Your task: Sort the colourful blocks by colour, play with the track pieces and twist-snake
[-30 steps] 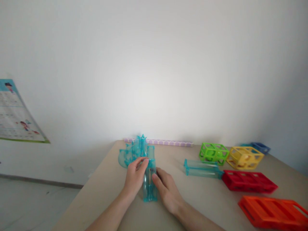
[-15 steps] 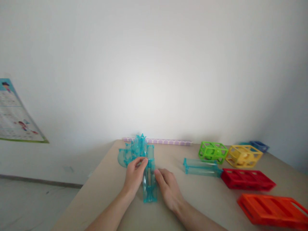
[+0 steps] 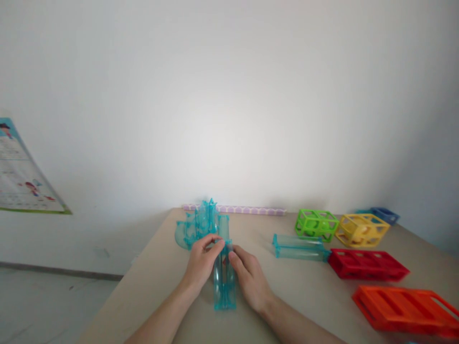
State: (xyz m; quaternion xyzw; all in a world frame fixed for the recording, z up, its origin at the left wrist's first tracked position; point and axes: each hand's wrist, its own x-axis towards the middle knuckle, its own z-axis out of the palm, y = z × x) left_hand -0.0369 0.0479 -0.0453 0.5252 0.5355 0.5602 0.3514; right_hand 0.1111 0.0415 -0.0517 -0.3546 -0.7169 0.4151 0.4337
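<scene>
Two long translucent teal plastic trough pieces (image 3: 224,286) lie side by side, lengthwise in front of me. My left hand (image 3: 202,258) pinches their far end from the left, thumb on top. From the right, my right hand (image 3: 249,274) grips the same pieces with its thumb against the side; its other fingers are partly hidden. Just beyond my hands stands a cluster of teal translucent pieces (image 3: 204,220), some of them curved. Another teal trough (image 3: 223,227) sits at its right side.
At right lie more teal troughs (image 3: 299,247), a green frame block (image 3: 316,224), a yellow one (image 3: 362,230), a red one (image 3: 368,265), an orange one (image 3: 405,308) and a blue one (image 3: 385,215). A purple patterned strip (image 3: 251,210) runs along the wall. The table's left edge drops to the floor.
The two teal troughs between my hands have come slightly nearer to me, away from the trough beyond them. My right hand has closed in a little toward the left.
</scene>
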